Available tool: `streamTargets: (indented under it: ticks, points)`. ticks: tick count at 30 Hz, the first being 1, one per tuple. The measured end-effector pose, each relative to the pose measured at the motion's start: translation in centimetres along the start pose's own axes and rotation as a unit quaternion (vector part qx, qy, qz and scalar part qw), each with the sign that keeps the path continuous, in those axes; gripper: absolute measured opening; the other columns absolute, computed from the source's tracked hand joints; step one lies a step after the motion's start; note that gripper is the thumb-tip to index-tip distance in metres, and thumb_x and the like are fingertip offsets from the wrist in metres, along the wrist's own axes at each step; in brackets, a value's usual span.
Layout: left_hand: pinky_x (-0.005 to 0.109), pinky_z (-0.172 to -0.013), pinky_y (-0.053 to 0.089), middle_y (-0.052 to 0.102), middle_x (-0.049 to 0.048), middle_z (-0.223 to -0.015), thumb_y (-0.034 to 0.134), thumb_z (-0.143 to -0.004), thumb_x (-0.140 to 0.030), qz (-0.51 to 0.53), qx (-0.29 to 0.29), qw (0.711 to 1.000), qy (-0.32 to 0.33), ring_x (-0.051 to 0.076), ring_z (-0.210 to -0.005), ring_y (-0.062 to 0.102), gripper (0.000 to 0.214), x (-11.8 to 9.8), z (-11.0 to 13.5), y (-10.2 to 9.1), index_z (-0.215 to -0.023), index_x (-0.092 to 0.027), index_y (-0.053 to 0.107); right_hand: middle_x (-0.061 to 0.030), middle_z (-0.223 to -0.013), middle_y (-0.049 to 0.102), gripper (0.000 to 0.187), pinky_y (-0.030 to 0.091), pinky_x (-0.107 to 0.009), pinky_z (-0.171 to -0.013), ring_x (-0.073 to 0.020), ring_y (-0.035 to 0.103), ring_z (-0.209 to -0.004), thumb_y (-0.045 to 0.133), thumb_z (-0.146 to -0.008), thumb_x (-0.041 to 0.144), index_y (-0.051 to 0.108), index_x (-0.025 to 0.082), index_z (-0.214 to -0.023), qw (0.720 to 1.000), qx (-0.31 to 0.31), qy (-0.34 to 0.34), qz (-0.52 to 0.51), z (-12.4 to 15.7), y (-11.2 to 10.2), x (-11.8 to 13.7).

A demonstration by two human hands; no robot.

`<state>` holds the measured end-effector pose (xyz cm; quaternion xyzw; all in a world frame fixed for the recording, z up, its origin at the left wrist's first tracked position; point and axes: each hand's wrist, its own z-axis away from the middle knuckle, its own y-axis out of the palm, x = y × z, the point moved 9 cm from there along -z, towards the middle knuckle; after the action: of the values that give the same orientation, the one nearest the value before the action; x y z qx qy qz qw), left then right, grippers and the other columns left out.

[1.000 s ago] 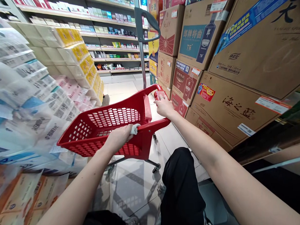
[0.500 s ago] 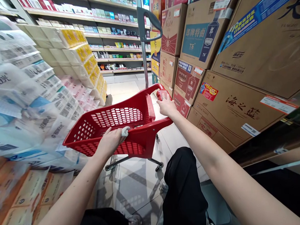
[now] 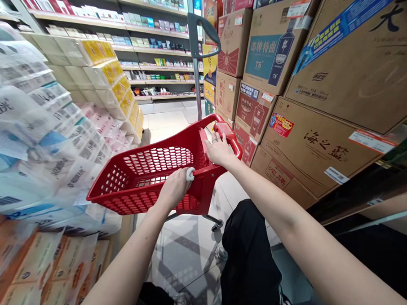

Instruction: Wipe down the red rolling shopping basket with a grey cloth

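A red plastic shopping cart (image 3: pixel 149 157) with a perforated basket stands in front of me. My left hand (image 3: pixel 174 186) is at the near rim, fingers closed on a small crumpled white cloth (image 3: pixel 190 174), which touches the rim; it may be a wipe or tissue. At the cart's rear, my right hand (image 3: pixel 220 148) lies flat with fingers spread on the red panel just inside the handle (image 3: pixel 235 144). No goods show in the visible part of the basket.
Cardboard liquor cartons (image 3: pixel 310 134) are stacked on the right. Plastic-wrapped tissue packs (image 3: pixel 36 119) pile up on the left, orange-and-cream packs (image 3: pixel 36 267) below them. Behind the cart rises a grey pole with a looped handle (image 3: pixel 193 36). Stocked shelves (image 3: pixel 158 49) line the back.
My left hand has slid right along the rim with the white cloth. My right hand has left the handle grip and moved slightly left and down onto the panel, fingers now spread.
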<state>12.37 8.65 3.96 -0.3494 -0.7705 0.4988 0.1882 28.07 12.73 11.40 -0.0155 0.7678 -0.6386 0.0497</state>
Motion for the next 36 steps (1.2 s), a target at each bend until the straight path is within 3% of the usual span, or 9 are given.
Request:
streamTargets:
  ticks: [3,6,8,11,14,20,24,31,36]
  points:
    - [0.039,-0.09,0.047,0.063,0.0136,-0.111,0.035,-0.099,-0.036,-0.003,-0.004,1.0,-0.015,0.026,-0.1,0.06,0.039,2.0,1.4,0.2,-0.127,-0.015,0.05,-0.0244,-0.143,0.052,0.047,0.008,-0.063,-0.119,-0.0353,0.039,-0.142,0.037,-0.099,0.031,0.051,0.008,-0.138,1.0,0.008,-0.02,0.006,0.3,0.1,0.5]
    - [0.042,-0.096,0.045,0.063,0.0159,-0.115,0.034,-0.099,-0.041,-0.025,-0.005,0.999,-0.04,0.028,-0.104,0.059,0.044,5.1,3.7,0.0,-0.127,-0.012,0.051,-0.0171,-0.11,0.073,0.039,0.006,-0.056,-0.122,-0.0278,0.065,-0.114,0.034,-0.1,0.028,0.062,0.01,-0.121,0.997,0.028,-0.078,0.004,0.7,0.0,1.5]
    - [0.043,-0.099,0.044,0.063,0.017,-0.116,0.033,-0.099,-0.044,-0.034,0.003,0.998,-0.055,0.029,-0.107,0.058,0.048,6.8,5.1,-0.3,-0.129,-0.011,0.051,-0.0151,-0.103,0.075,0.036,0.02,-0.048,-0.12,-0.0255,0.07,-0.103,0.036,-0.1,0.027,0.064,0.011,-0.115,0.995,0.038,-0.09,-0.003,0.8,0.0,1.8]
    - [0.044,-0.1,0.044,0.063,0.0174,-0.119,0.037,-0.097,-0.051,-0.031,0.029,0.996,-0.075,0.03,-0.111,0.058,0.056,7.9,6.1,-0.5,-0.132,-0.01,0.05,-0.0167,-0.114,0.072,0.038,0.046,-0.041,-0.101,-0.0281,0.069,-0.105,0.041,-0.098,0.037,0.061,0.013,-0.121,0.996,0.06,-0.045,-0.037,0.5,0.6,1.0]
    - [0.048,-0.105,0.042,0.06,0.0184,-0.128,0.04,-0.095,-0.055,-0.009,0.048,0.995,-0.084,0.032,-0.12,0.055,0.063,6.8,5.6,-0.3,-0.137,-0.009,0.046,-0.0179,-0.121,0.069,0.046,0.05,-0.038,-0.092,-0.0297,0.067,-0.109,0.043,-0.097,0.045,0.06,0.013,-0.124,0.993,0.103,-0.002,-0.061,0.1,2.0,0.0]
    - [0.048,-0.115,0.035,0.042,0.0206,-0.152,0.034,-0.098,-0.032,0.07,0.022,0.997,0.015,0.029,-0.141,0.04,0.059,-0.1,2.1,0.0,-0.151,-0.008,0.028,-0.0156,-0.123,0.069,0.047,0.051,-0.036,-0.089,-0.0283,0.067,-0.109,0.042,-0.096,0.044,0.061,0.015,-0.128,0.988,0.134,-0.002,-0.076,-0.2,2.8,-0.5]
    - [0.045,-0.11,0.041,0.05,0.0183,-0.145,0.034,-0.099,-0.028,0.061,0.003,0.997,0.04,0.028,-0.133,0.049,0.053,-2.6,0.2,-0.3,-0.149,-0.011,0.033,-0.0167,-0.122,0.069,0.047,0.051,-0.038,-0.088,-0.0289,0.067,-0.108,0.041,-0.096,0.045,0.062,0.014,-0.126,0.988,0.136,-0.008,-0.073,0.1,2.6,-0.7]
    - [0.045,-0.095,0.05,0.063,0.017,-0.121,0.042,-0.096,-0.03,0.044,-0.038,0.998,0.028,0.029,-0.109,0.061,0.043,-2.3,0.1,-1.0,-0.134,-0.012,0.047,-0.017,-0.121,0.069,0.048,0.052,-0.037,-0.084,-0.0291,0.068,-0.105,0.041,-0.095,0.046,0.062,0.015,-0.124,0.988,0.133,-0.021,-0.074,-0.3,3.1,-0.9]
    - [0.047,-0.096,0.048,0.064,0.0172,-0.118,0.041,-0.095,-0.031,0.006,-0.042,0.999,0.006,0.029,-0.106,0.061,0.041,2.1,2.9,-0.5,-0.131,-0.013,0.05,-0.0167,-0.118,0.07,0.048,0.052,-0.037,-0.083,-0.0291,0.069,-0.102,0.042,-0.095,0.046,0.062,0.014,-0.125,0.988,0.13,-0.026,-0.073,-0.5,3.3,-0.9]
